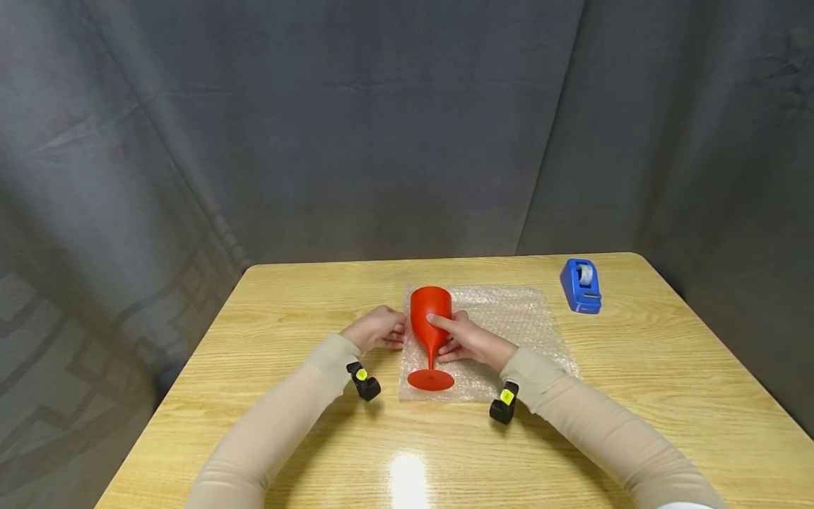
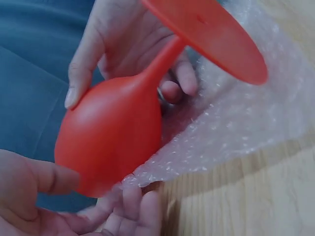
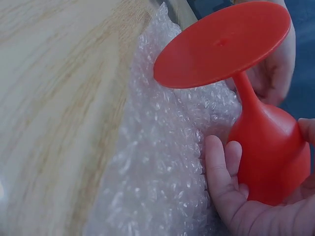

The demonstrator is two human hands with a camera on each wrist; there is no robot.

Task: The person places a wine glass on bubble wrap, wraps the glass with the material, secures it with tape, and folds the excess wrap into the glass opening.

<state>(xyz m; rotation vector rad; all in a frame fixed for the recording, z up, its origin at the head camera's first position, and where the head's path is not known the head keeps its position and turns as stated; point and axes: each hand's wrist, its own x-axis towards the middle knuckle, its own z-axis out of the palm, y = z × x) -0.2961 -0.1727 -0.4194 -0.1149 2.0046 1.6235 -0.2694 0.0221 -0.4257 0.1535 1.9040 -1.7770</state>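
A red goblet [image 1: 427, 311] lies over the left part of a bubble wrap sheet [image 1: 518, 314], its round foot toward the person. My right hand [image 1: 472, 341] grips its bowl from the right, thumb on top and fingers curled beneath. The left wrist view shows the goblet's stem [image 2: 162, 61] slanting above the wrap. At the sheet's left edge, my left hand [image 1: 380, 328] holds the wrap with curled fingers [image 2: 130, 209]. That edge rises slightly off the table beside the bowl.
A blue tape dispenser [image 1: 581, 286] with a roll of clear tape stands at the back right of the wooden table [image 1: 305, 297]. Grey curtains [image 1: 394, 141] hang behind the table and along both sides. Both forearms wear beige sleeves with black wrist cameras.
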